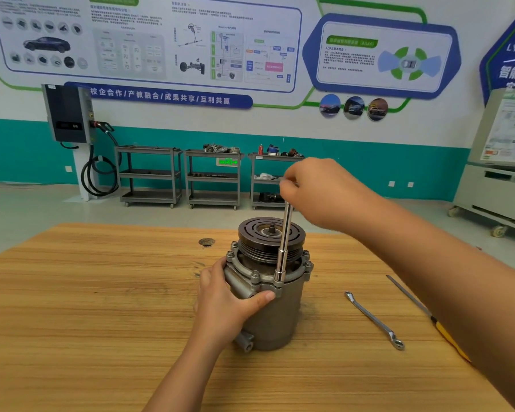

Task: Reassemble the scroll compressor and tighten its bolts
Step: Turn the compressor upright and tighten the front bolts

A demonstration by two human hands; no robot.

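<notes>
A grey scroll compressor point(275, 316) stands upright mid-table, its dark grooved pulley point(269, 236) on top. Several bolts point(254, 275) ring the flange below the pulley. My left hand point(226, 304) grips the housing's left side, thumb across the front. A chrome socket wrench point(284, 242) stands nearly upright, its socket seated on a front flange bolt. My right hand point(315, 191) grips the wrench's top handle above the pulley.
A combination spanner point(375, 321) lies on the wooden table point(101, 307) right of the compressor. A yellow-handled screwdriver point(422, 310) lies further right, partly under my right forearm. A small hole point(206, 242) sits at the table's back. Trolleys stand by the far wall.
</notes>
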